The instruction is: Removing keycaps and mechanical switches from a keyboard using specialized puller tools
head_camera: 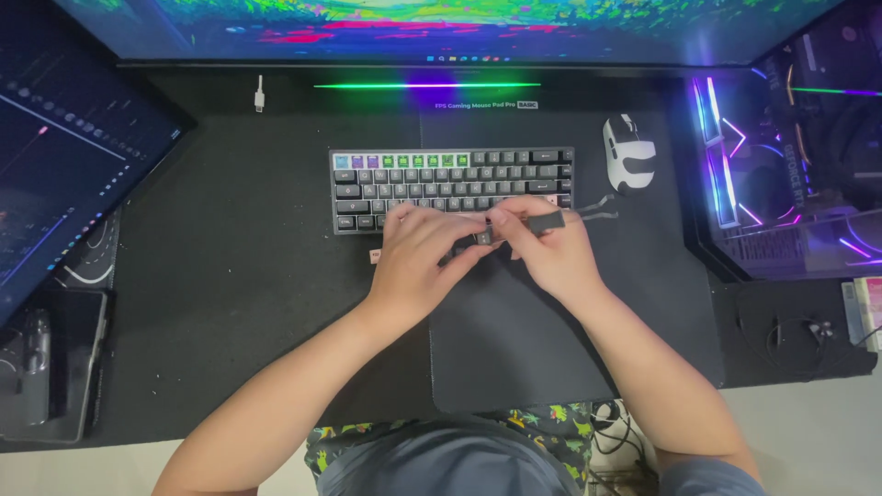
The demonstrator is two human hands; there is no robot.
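Nearest me, my left hand (418, 253) pinches a small dark keycap (480, 237) against the keycap puller (542, 220) gripped in my right hand (547, 250) (light, slick plastic, I'd judge: hold its sides). A pink keycap (374, 256) lies just left of them. Just beyond sits the grey keyboard (450, 174), a white mouse (628, 152) further right, and a white strip label (487, 105) on the mat (276, 230).

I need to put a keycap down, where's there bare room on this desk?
Bare mat lies left of the keyboard, and below both hands. It is crowded right of the keyboard, by the mouse and cord, and under the left hand and right hand.
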